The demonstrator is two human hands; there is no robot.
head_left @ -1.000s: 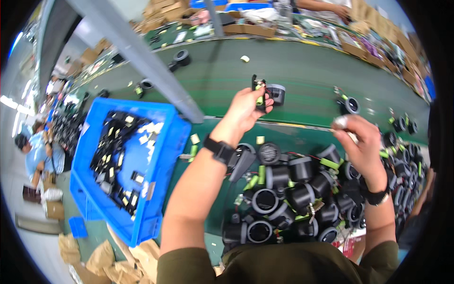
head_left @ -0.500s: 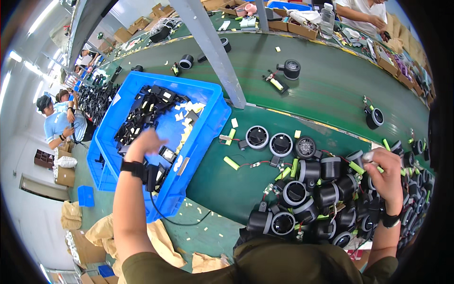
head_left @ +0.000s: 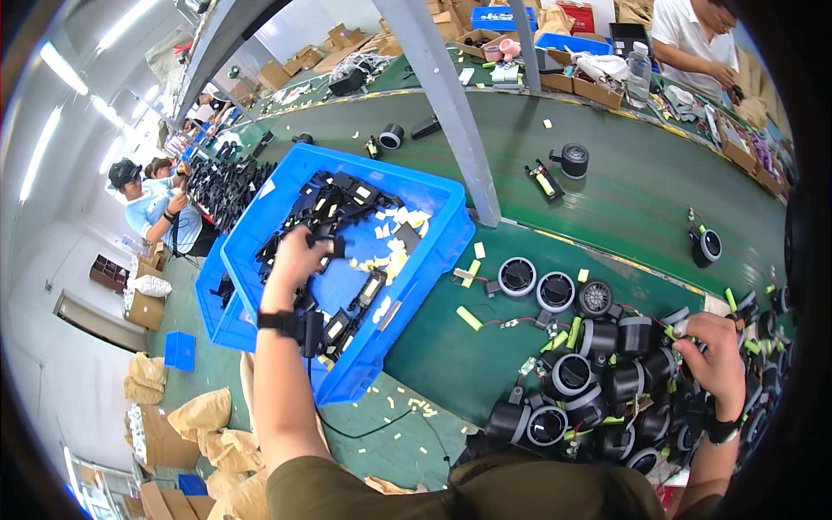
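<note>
My left hand (head_left: 297, 258) reaches into a blue plastic bin (head_left: 425, 186) and is closed on a small black plastic housing (head_left: 336, 248). More black housings (head_left: 334, 195) lie heaped around it, with loose pale yellow pads (head_left: 394, 260) at the bin's right side. Over the right-hand pile my right hand (head_left: 715, 351) pinches the end of a green battery cell (head_left: 672, 331); the fingers partly cover it. Below and beside that hand lie many black round fan units (head_left: 624, 381) with grey rims, green cells and thin wires attached.
A grey metal post (head_left: 451, 113) rises behind the bin. Beyond it a green conveyor belt (head_left: 485, 139) carries scattered fan units (head_left: 574, 161). A person (head_left: 693, 43) works across the belt near a clear bottle (head_left: 639, 74). A cable (head_left: 364, 433) hangs from my left wrist.
My view has swung left, so the scene sits farther right. My left hand now has a black housing at its fingers. My right hand stays over the pile with the cell.
</note>
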